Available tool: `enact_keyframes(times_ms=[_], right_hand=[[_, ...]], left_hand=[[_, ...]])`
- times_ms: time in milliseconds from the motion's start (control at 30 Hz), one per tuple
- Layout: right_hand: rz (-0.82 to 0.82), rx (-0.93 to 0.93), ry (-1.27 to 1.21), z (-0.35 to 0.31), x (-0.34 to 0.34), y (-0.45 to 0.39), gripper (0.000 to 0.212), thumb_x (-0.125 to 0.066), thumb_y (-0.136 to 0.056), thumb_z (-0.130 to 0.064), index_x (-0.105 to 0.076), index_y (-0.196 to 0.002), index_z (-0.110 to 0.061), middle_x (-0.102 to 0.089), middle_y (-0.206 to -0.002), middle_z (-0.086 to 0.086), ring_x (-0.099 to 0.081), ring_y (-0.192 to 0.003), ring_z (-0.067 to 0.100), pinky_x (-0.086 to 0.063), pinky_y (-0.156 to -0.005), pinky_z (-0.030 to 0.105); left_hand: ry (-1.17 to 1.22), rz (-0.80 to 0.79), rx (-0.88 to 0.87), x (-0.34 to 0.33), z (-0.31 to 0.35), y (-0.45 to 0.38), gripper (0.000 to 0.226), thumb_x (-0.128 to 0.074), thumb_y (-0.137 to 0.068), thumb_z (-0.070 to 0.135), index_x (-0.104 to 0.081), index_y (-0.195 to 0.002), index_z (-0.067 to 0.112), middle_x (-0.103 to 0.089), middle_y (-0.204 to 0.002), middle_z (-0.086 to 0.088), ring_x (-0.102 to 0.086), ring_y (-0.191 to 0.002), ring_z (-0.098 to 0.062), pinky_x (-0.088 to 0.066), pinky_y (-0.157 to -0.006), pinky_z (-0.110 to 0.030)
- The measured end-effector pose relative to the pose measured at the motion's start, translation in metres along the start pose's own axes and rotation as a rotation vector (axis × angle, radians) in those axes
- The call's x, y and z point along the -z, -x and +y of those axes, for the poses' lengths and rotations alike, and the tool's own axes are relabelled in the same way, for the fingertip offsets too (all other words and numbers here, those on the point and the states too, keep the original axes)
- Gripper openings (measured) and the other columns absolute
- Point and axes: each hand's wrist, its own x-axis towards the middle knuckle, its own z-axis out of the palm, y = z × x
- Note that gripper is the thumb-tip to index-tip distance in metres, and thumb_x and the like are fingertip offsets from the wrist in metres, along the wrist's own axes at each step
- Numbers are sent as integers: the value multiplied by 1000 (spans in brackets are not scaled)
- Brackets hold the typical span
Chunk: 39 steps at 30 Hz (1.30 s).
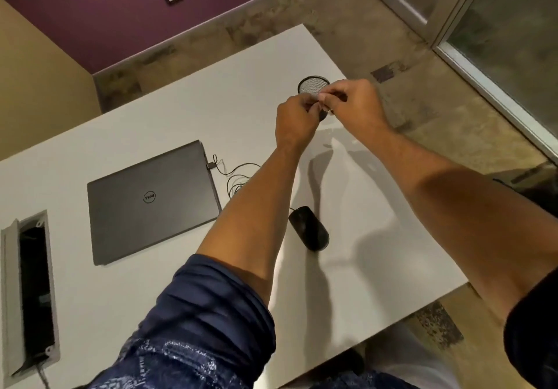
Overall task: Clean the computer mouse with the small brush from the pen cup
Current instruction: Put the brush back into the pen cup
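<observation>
In the upper middle of the frame, the left hand (294, 117) and right hand (351, 102) meet fingertip to fingertip over the black mesh pen cup (312, 85), fingers curled and pinching something too small to tell. Below them, at frame centre, the black computer mouse (309, 228) lies on the white surface (169, 114), untouched. A closed laptop (151, 201) sits to its left.

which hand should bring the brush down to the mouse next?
Probably right. Both the left hand and right hand meet at the pen cup; the brush itself isn't discernible. The mouse lies between the forearms, nearer the left, which could steady it.
</observation>
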Motion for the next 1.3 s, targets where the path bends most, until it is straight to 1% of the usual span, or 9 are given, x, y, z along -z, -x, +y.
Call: enact_keyframes(times_ms=[67,133,333,467,667,833,1100,1200,1300], right_hand=[[-1,34,59,1,1,-14,15,-72,-91,-20,-80,-99,-11,-78,-88,1,-73,-80,13,-61,-81,28],[8,41,95,3,2,-27,15,-73,-90,-21,-80,-101,-13,-79,-92,1,-72,-81,11,-59,-82,23],[0,35,168,15,-1,-56,12,-72,-90,-16,-80,-100,-14,-76,-90,-2,-69,-79,9,-55,-75,16],[0,-4,213,27,-8,-66,13,-71,-91,-17,-79,-101,-14,-77,-91,1,-68,-80,12,-58,-77,23],[-99,-57,279,41,-21,-70,16,-68,-93,-13,-78,-106,-11,-77,-104,8,-71,-95,21,-59,-91,38],[-175,-71,371,44,-31,-69,21,-64,-95,-12,-78,-111,-13,-75,-114,10,-70,-104,26,-57,-97,40],[-187,-46,536,53,-35,-68,32,-57,-96,-6,-71,-125,-10,-68,-130,14,-65,-117,34,-56,-98,45],[-209,77,611,55,-33,-64,30,-55,-95,-6,-74,-117,-12,-68,-125,11,-66,-109,34,-58,-90,44],[-267,79,658,56,-30,-58,31,-57,-94,-11,-74,-119,-17,-70,-123,10,-67,-107,33,-59,-88,42]], left_hand=[[-39,20,-6,-4,2,-16,26,-63,-100,24,-81,-115,12,-83,-108,-7,-77,-94,-17,-60,-89,-27],[-78,10,-5,-8,3,-30,30,-61,-102,25,-79,-123,13,-81,-118,-9,-77,-108,-24,-59,-95,-30],[-227,-97,-38,-17,-6,-60,38,-54,-105,19,-69,-140,20,-75,-133,-9,-72,-120,-30,-57,-101,-38],[-416,-142,-56,-18,-22,-65,46,-55,-100,16,-65,-144,27,-72,-138,-9,-68,-125,-33,-59,-101,-44],[-656,-236,-134,-26,-44,-60,38,-53,-102,20,-66,-137,17,-63,-149,-3,-65,-128,-32,-53,-102,-45],[-694,-227,-182,-29,-49,-58,36,-55,-101,22,-66,-135,18,-65,-142,2,-67,-119,-29,-52,-95,-42],[-668,-245,-158,-29,-49,-54,44,-58,-101,24,-61,-144,16,-57,-155,-4,-62,-133,-30,-49,-106,-44],[-664,-251,-156,-30,-50,-54,48,-57,-101,25,-57,-148,17,-52,-160,-3,-60,-136,-31,-49,-108,-46],[-668,-273,-138,-31,-49,-51,53,-56,-101,25,-52,-153,17,-46,-165,-3,-59,-138,-32,-49,-107,-47]])
